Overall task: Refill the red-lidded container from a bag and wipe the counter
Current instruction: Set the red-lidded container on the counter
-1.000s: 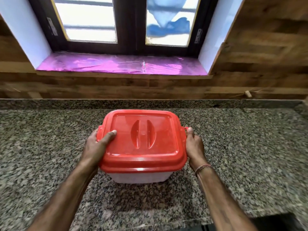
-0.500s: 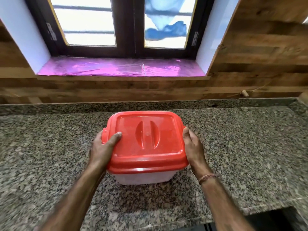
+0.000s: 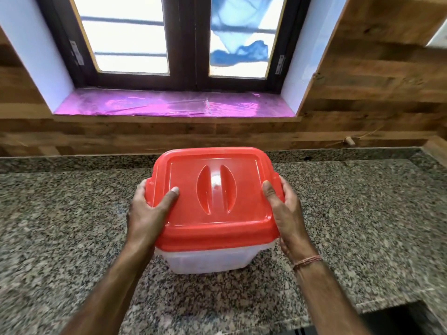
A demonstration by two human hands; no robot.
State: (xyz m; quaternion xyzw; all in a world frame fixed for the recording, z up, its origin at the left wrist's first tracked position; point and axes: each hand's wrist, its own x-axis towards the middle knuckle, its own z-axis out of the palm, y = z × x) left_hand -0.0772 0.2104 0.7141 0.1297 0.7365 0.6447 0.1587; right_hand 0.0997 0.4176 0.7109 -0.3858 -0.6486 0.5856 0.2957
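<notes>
The translucent white container [image 3: 210, 261] stands in the middle of the granite counter [image 3: 72, 226]. Its red lid [image 3: 244, 197], with a recessed handle in the centre, looks slightly raised; the container's rim shows under the lid's near edge. My left hand [image 3: 147, 213] grips the lid's left edge, thumb on top. My right hand [image 3: 286, 213] grips the right edge the same way. No bag or cloth is in view.
A wood-panelled wall [image 3: 362, 93] rises behind the counter, with a window above a purple-covered sill [image 3: 169, 105]. A dark opening [image 3: 399, 320] cuts into the counter's front edge at lower right.
Both thumbs have moved onto the lid's top and both hands now grip its edges. The lid has come up a little from the container.
</notes>
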